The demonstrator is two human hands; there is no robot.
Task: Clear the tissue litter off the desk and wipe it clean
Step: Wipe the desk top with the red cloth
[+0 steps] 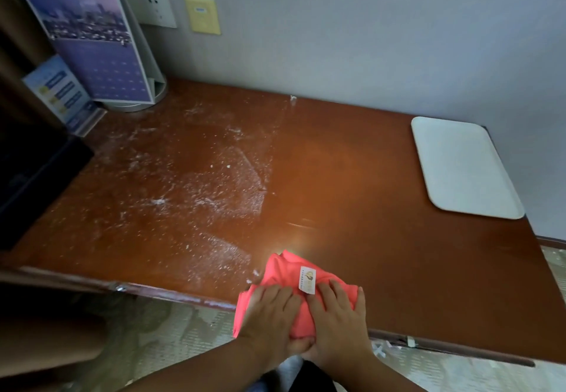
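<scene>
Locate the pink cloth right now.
In the head view the pink cloth lies at the near edge of the desk, pressed under the left hand and right hand, just right of the white tissue dust.

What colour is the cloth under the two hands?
The cloth is coral pink, with a small white label; seen best in the head view.
</scene>
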